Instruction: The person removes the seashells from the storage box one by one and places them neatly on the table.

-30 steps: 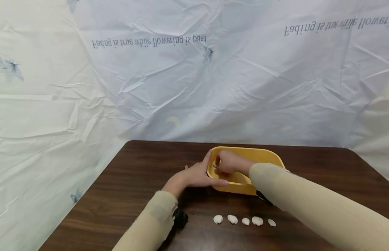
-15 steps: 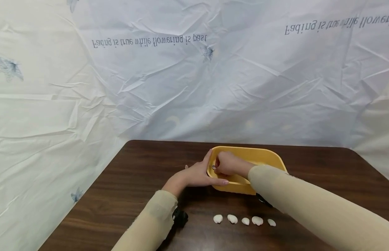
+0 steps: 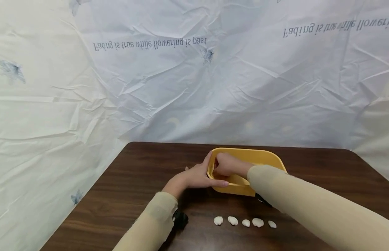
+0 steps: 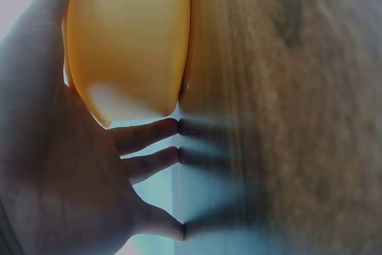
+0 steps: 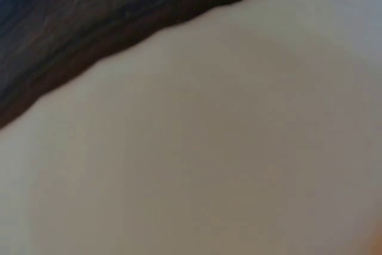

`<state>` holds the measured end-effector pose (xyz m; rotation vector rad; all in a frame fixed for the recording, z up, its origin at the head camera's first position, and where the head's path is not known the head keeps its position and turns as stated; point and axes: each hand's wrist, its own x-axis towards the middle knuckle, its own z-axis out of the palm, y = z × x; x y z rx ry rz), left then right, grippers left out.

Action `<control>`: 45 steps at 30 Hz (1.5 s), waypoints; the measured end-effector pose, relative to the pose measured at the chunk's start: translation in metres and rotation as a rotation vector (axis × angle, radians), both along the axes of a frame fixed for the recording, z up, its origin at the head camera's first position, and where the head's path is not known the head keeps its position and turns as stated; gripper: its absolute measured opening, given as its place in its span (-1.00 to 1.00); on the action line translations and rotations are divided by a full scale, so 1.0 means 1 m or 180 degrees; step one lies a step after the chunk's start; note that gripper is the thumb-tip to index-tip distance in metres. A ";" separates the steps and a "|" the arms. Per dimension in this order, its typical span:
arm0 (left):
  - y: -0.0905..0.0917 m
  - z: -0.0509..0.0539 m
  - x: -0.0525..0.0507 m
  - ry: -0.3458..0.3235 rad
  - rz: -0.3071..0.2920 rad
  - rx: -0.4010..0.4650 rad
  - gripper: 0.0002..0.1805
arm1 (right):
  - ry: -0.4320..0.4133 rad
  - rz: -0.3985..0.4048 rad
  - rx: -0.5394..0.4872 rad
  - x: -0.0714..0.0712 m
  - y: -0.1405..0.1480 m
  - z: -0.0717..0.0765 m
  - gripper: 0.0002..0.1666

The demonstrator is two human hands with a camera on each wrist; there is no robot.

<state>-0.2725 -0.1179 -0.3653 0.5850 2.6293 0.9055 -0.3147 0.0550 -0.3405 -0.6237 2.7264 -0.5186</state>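
Observation:
A yellow plastic bin point(image 3: 241, 190) stands toward the back of the table. My left hand point(image 3: 196, 176) rests against its left end, thumb along the front wall and a finger up at the back left corner. In the left wrist view the other fingers point(image 4: 149, 165) are straight and spread, tips down on the table. My right hand point(image 3: 226, 164) reaches inside the bin at its left end with bent fingers. Its fingertips are hidden, so whether they hold something cannot be told. Several white seashells point(image 3: 233, 220) lie in a row in front of the bin.
The dark wood-grain table point(image 3: 135, 209) ends at a white printed sheet point(image 3: 169, 87) hung behind and at the left. A black strap device point(image 3: 180, 219) sits on the left wrist. A blurred pale surface point(image 5: 197, 147) fills most of the right wrist view.
A small pale thing seen by the right fingertips earlier is now hidden. The right hand has shifted slightly left and down within the bin. The left hand and the shells keep their places.

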 end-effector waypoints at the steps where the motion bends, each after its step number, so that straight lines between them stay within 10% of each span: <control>1: 0.001 0.000 0.000 0.0011 -0.0005 0.0003 0.43 | -0.0013 -0.0010 -0.0032 0.001 0.003 0.002 -0.70; 11: 0.003 0.000 0.001 -0.0017 0.0077 -0.0064 0.43 | -0.0115 0.0110 -0.0300 0.022 0.042 0.054 -0.87; 20: 0.000 0.003 -0.002 0.0055 0.0085 -0.0036 0.44 | 0.0336 0.0357 -0.0780 0.076 0.096 0.093 -0.83; 29: -0.001 0.000 -0.002 0.0082 0.0111 -0.0046 0.44 | 0.0656 0.0208 -0.0807 0.119 0.141 0.071 -0.85; 37: 0.003 -0.002 -0.004 0.0057 0.0047 -0.0017 0.43 | 0.1961 0.0942 -0.1171 0.139 0.169 0.018 -0.74; 45: 0.001 -0.001 -0.002 -0.0015 0.0017 0.0076 0.46 | 0.1717 0.0788 -0.1167 0.147 0.184 -0.007 -0.66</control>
